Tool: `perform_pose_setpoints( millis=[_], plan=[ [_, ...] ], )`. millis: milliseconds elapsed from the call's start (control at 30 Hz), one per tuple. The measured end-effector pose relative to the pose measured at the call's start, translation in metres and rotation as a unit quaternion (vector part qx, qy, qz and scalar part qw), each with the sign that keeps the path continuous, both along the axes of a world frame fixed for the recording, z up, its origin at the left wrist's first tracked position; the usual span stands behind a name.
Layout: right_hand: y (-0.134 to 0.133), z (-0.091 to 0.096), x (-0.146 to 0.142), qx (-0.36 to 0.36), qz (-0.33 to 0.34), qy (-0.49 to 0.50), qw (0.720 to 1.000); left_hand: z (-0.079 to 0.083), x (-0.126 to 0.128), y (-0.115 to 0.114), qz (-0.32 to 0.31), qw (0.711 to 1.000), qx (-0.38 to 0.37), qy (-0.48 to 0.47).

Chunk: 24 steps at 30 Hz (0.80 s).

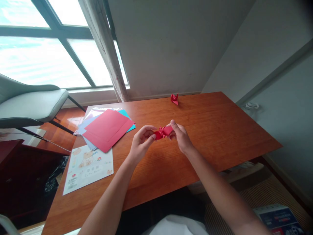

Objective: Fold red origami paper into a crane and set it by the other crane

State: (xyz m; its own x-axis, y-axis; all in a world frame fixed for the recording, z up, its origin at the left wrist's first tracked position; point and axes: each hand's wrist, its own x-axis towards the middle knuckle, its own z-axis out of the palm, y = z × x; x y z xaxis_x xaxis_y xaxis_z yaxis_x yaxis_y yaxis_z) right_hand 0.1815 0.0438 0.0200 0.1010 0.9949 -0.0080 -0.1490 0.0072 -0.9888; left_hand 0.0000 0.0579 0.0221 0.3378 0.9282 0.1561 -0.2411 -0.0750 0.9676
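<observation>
Between my two hands is a small folded red paper figure (161, 132), held up over the wooden table (207, 120). My left hand (143, 138) pinches its left end between thumb and fingers. At the other end, my right hand (179, 134) grips the paper with the thumb on top. Folds and points stick out in the middle, while both outer ends are partly hidden by my fingers. Farther back on the table stands a red origami crane (174, 99), touched by neither hand.
Red paper sheets (109, 129) lie on blue and lilac sheets at the table's left. In front of them is a white printed cover sheet (89, 168) with a bear drawing. A grey chair (31, 104) stands by the window, and a wall (166, 49) rises behind the table.
</observation>
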Motion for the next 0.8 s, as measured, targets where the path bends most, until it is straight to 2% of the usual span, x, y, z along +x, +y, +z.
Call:
perform_pose_setpoints(
  millis=[100,167,233,367,467,533,633,800],
  plan=[
    [-0.001,-0.001,-0.005,-0.012,0.004,0.05,0.999,-0.001,-0.001,0.002,0.032,0.999,-0.021,-0.037],
    [-0.002,-0.004,-0.01,-0.051,-0.02,0.144,0.988,-0.002,-0.001,0.004,0.058,0.996,-0.035,-0.064],
    [-0.003,-0.007,-0.016,-0.1,-0.038,0.256,0.961,-0.003,0.0,0.005,0.078,0.991,-0.059,-0.096],
    [-0.003,-0.01,-0.027,-0.172,-0.03,0.428,0.887,-0.005,0.004,0.006,0.1,0.971,-0.126,-0.178],
    [-0.005,-0.008,-0.034,-0.193,-0.014,0.506,0.841,-0.008,0.007,0.006,0.103,0.955,-0.157,-0.228],
    [-0.006,-0.008,-0.038,-0.186,-0.003,0.532,0.826,-0.008,0.007,0.007,0.104,0.95,-0.165,-0.243],
    [-0.007,-0.009,-0.041,-0.168,-0.003,0.518,0.839,-0.006,0.004,0.008,0.083,0.955,-0.181,-0.218],
    [-0.008,-0.011,-0.032,-0.128,-0.028,0.391,0.911,-0.002,-0.003,0.008,-0.047,0.956,-0.232,-0.171]
  ],
)
